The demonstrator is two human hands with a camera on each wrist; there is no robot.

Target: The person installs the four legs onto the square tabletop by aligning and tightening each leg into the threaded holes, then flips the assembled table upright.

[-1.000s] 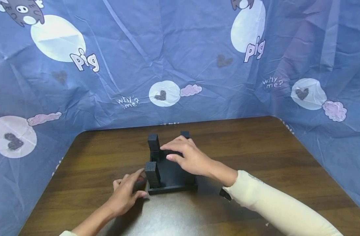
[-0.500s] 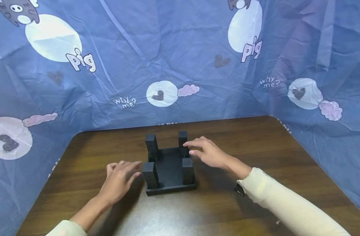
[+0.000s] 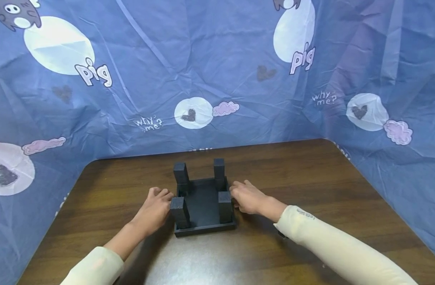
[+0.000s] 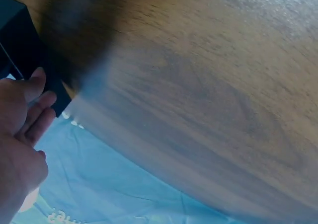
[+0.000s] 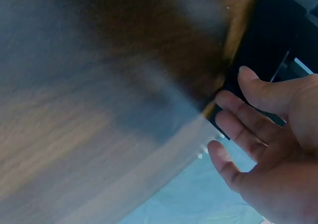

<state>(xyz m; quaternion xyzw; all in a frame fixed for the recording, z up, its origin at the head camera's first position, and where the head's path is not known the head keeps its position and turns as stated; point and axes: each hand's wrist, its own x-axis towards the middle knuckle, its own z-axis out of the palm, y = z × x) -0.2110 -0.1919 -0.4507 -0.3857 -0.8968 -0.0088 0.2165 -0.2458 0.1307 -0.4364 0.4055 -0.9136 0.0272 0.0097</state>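
A shallow black tray (image 3: pixel 206 228) with an upright block-like post at each corner stands on the wooden table. My left hand (image 3: pixel 154 209) is at its left side, between the near and far posts, with bent fingers at the edge. Opposite it, my right hand (image 3: pixel 251 199) holds the right side just behind the near right post (image 3: pixel 225 206). The left wrist view has the thumb (image 4: pixel 36 80) against the dark side wall. On the right, the thumb (image 5: pixel 248 82) lies on the black wall (image 5: pixel 266 35) and the other fingers curl loosely below. Both index fingertips are hidden.
The brown wooden table (image 3: pixel 292 170) extends around the tray. Blue printed cloth (image 3: pixel 217 79) hangs behind and at both sides of the table. A small dark object (image 3: pixel 282 235) shows under the right sleeve.
My right hand has come back from over the tray to its right side and lowered. My left hand drew away slightly, then returned to the left side. The tray stays in place.
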